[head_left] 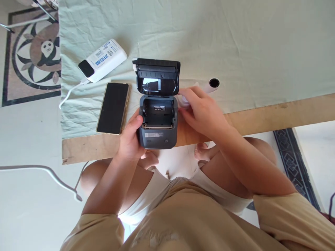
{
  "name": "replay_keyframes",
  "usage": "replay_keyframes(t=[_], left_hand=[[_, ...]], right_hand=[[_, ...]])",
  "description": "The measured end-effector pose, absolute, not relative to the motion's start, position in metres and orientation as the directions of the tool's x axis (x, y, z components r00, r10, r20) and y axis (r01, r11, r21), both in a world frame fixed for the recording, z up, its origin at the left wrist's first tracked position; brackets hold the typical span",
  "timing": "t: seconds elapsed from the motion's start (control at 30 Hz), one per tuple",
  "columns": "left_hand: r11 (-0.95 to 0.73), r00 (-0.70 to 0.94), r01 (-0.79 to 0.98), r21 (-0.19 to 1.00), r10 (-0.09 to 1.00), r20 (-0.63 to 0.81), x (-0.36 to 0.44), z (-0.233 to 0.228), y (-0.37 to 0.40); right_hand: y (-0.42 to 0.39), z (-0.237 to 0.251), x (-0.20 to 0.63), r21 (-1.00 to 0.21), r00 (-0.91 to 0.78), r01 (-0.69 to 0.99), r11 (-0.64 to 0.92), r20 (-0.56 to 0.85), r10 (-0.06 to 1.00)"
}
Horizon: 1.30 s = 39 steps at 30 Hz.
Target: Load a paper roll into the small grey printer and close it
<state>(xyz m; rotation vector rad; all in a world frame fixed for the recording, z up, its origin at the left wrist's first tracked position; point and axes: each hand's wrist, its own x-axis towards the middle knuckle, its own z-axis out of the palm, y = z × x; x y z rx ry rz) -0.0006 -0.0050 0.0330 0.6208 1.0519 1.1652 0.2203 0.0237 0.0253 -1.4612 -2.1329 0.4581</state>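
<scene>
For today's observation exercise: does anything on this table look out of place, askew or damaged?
Nothing looks damaged or spilled. The small printer overhangs the table edge, steadied by the left hand; its lid is up, its paper bay empty.

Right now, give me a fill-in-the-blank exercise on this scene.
1. The lid of the small printer stands ____.
2. The ____ hand grips the printer's side.
3. The phone lies with its dark screen facing ____.
4. A white ____ runs from the power bank.

Missing words: open; left; up; cable
</scene>
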Motion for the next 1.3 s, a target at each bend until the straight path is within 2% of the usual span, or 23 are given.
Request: replay_keyframes(t=[0.17,0.3,0.43,0.57,0.77,0.9,1.03,1.13,1.3], left_hand=[[0.322,0.003,-0.412,0.852,0.936,-0.352,-0.004,0.029,-0.006],[0.246,-0.042,-0.496,0.832,0.951,-0.306,-0.001,0.025,-0.005],[0.184,-0.142,-0.549,0.815,0.941,-0.308,0.002,0.026,-0.005],[0.158,-0.131,-0.579,0.800,0.950,-0.283,0.004,0.025,-0.006],[0.179,-0.126,-0.562,0.808,0.947,-0.297,0.005,0.025,-0.007],[0.181,-0.107,-0.576,0.797,0.950,-0.293,0.004,0.025,-0.007],[0.206,-0.099,-0.569,0.796,0.944,-0.315,0.002,0.026,-0.006],[0.222,-0.108,-0.569,0.792,0.934,-0.340,0.003,0.028,-0.005],[0.229,-0.113,-0.574,0.786,0.929,-0.353,0.005,0.030,-0.006]], right_hand=[[0.030,0.020,0.221,-0.618,-0.245,0.716,0.325,0.213,0.946],[0.025,0.023,0.218,-0.762,-0.139,0.629,0.154,0.086,0.987],[0.020,0.020,0.214,-0.889,-0.059,0.458,0.029,0.002,0.998],[0.019,0.016,0.212,-0.970,-0.090,0.239,-0.048,-0.072,0.993],[0.018,0.024,0.212,-0.989,-0.231,-0.044,-0.144,-0.131,0.964],[0.019,0.030,0.209,-0.961,-0.162,-0.153,-0.231,-0.206,0.965],[0.025,0.032,0.209,-0.924,-0.083,-0.285,-0.254,-0.240,0.967],[0.029,0.032,0.213,-0.909,-0.088,-0.298,-0.291,-0.278,0.957],[0.025,0.033,0.216,-0.972,-0.150,-0.110,-0.206,-0.189,0.971]])
